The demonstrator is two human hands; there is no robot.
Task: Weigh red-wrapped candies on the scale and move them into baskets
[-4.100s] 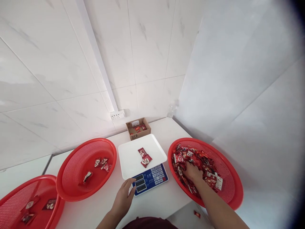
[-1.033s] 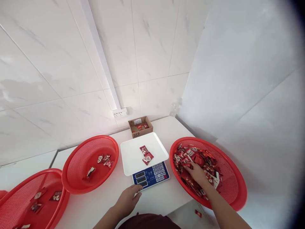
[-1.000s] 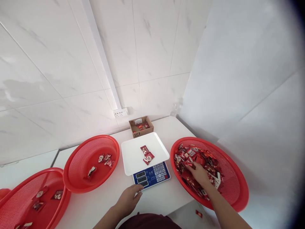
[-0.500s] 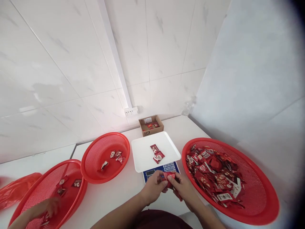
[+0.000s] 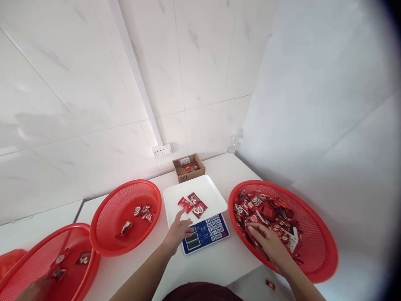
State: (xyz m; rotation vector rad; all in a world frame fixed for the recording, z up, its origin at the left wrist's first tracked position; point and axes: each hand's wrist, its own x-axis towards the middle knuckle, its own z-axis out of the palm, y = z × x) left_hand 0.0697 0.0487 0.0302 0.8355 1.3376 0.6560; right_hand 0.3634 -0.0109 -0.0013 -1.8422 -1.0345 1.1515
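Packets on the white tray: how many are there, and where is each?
3: a left packet, a back packet and a front packet, grouped together on the tray. None looks hidden.

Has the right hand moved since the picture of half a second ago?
Yes. The right hand has moved rightward, from in front of the blue scale to over the heaped red basket.
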